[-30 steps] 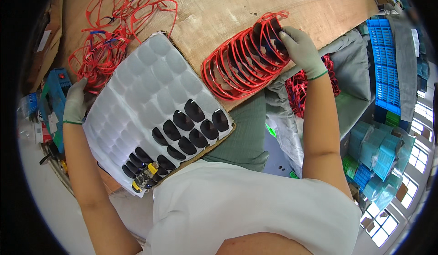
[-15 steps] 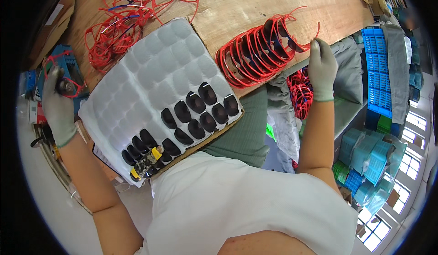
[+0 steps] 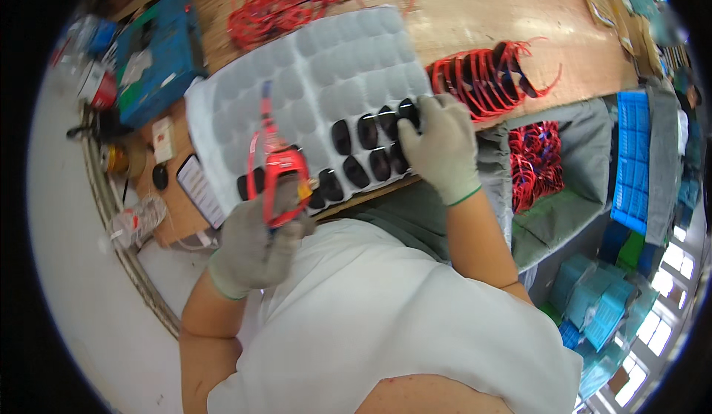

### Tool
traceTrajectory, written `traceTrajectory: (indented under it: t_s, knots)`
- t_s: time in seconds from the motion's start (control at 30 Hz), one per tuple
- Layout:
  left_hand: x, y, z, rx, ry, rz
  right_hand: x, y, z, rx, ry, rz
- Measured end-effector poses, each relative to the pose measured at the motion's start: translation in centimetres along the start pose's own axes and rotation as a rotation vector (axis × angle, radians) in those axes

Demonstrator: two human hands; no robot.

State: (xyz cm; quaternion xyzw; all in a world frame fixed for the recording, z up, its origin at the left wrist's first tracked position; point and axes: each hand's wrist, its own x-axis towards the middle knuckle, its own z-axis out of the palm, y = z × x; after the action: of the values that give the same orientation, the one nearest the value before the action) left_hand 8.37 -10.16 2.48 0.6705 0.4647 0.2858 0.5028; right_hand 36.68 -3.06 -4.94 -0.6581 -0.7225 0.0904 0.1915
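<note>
My left hand [image 3: 259, 247], in a grey glove, is closed around a red glasses frame [image 3: 285, 163] above the near left part of the tray. The frame is blurred by motion, and no dark lens shows in it. My right hand [image 3: 445, 147], gloved too, reaches over the tray's right end. Its thumb and forefinger are apart beside a dark lens [image 3: 407, 112] in the upper row. Several more dark lenses [image 3: 356, 171] stand in the white padded tray [image 3: 285, 65]. The hand hides the right end of the lower row.
Red frames [image 3: 282, 14] lie tangled behind the tray. A row of red sunglasses [image 3: 482, 80] stands to its right. A blue case-like box [image 3: 159, 62] and a phone [image 3: 200, 191] are at left. Below the table's right edge, a grey-lined bin [image 3: 586, 184] holds red frames [image 3: 535, 166].
My left hand has come from the far left over the tray with the red frame. My right hand has left the row of sunglasses and moved left to the lenses. The view has shifted.
</note>
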Motion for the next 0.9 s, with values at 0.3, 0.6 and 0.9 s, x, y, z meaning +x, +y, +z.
traceTrajectory:
  t_s: [0.3, 0.6, 0.9]
  knots:
    - [-3.5, 0.2, 2.9, -0.107, 0.003, 0.126, 0.5, 0.9, 0.7, 0.055, 0.011, -0.083]
    - [-6.4, 0.8, 1.8, -0.206, 0.294, -0.027, -7.9, -7.4, -7.1, 0.545, -0.167, -0.34]
    - [-7.1, 0.7, 3.0, 0.046, 0.087, 0.221, -11.8, -11.6, -5.2, 1.056, -0.209, -0.124]
